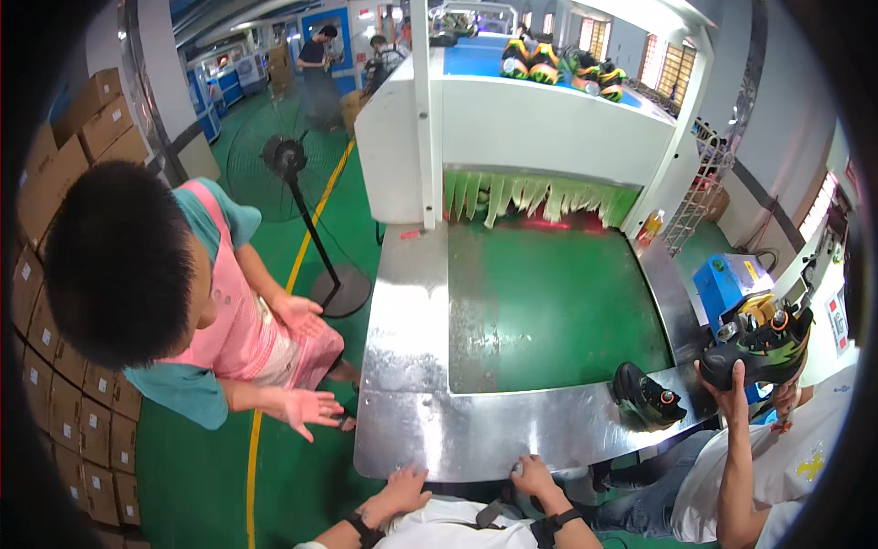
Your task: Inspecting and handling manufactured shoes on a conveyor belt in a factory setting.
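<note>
My left hand [401,491] rests at the front edge of the metal table [494,430], its fingers curled against the rim. My right hand [536,479] lies further right on the same edge, closed round it as well. Neither hand holds a loose item. Nearest to my right hand, a black and green sports shoe [646,395] with an orange ring near its heel lies on the table's right corner. A co-worker on the right lifts a similar shoe [761,352] with a hand [728,395] under its toe.
Ahead, a green conveyor belt [558,311] runs under a strip curtain [535,197] into a white machine [549,119]; several shoes stand on top. At left, a person in a pink apron [251,334] holds both palms out. Behind are a fan [285,157] and stacked cartons [69,403].
</note>
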`<action>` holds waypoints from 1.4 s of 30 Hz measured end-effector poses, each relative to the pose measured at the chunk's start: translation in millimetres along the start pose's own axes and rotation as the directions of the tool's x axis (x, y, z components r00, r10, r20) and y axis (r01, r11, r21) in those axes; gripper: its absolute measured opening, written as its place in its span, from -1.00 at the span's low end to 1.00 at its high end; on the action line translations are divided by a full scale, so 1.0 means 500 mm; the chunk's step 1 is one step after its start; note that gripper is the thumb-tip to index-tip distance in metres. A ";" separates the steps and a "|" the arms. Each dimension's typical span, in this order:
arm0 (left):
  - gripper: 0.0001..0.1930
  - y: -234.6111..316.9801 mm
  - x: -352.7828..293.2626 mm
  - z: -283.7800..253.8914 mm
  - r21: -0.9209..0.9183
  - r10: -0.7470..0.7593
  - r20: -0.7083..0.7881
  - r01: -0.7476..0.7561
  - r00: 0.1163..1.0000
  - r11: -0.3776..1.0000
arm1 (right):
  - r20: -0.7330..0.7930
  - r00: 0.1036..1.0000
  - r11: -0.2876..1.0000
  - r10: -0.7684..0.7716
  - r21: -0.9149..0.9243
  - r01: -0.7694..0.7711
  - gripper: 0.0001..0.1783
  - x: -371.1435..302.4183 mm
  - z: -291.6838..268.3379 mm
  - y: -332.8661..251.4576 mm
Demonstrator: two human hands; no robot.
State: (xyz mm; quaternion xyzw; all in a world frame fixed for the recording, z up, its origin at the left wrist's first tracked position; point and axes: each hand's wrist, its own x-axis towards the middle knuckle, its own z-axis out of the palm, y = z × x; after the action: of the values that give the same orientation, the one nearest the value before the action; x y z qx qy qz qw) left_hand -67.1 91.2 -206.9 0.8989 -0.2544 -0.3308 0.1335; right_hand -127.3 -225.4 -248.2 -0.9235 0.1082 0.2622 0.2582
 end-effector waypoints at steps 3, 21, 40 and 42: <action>-0.25 -0.030 0.015 0.042 -0.010 -0.056 -0.050 0.056 0.997 0.998 | -0.093 0.982 0.985 0.162 -0.040 -0.167 -0.18 0.001 0.041 0.028; -0.40 -0.009 0.044 0.049 0.002 -0.135 -0.036 0.135 0.990 0.991 | -0.079 0.995 0.976 0.059 -0.204 -0.074 -0.21 -0.006 0.004 0.001; -0.38 0.029 0.058 0.077 -0.119 -0.326 -0.155 0.309 0.933 0.943 | 0.078 0.997 0.994 0.028 -0.103 -0.020 -0.63 0.152 -0.033 0.136; -0.38 0.025 0.069 0.083 -0.124 -0.345 -0.107 0.331 0.933 0.935 | 0.090 0.996 0.998 0.012 -0.069 -0.005 -0.62 0.157 -0.032 0.139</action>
State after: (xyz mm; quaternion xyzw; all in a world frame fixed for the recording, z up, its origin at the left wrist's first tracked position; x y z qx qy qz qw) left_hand -76.8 59.1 -251.1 0.9402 -0.0692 -0.3040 0.1372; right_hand -78.0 -297.5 -308.3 -0.9185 0.0914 0.3084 0.2299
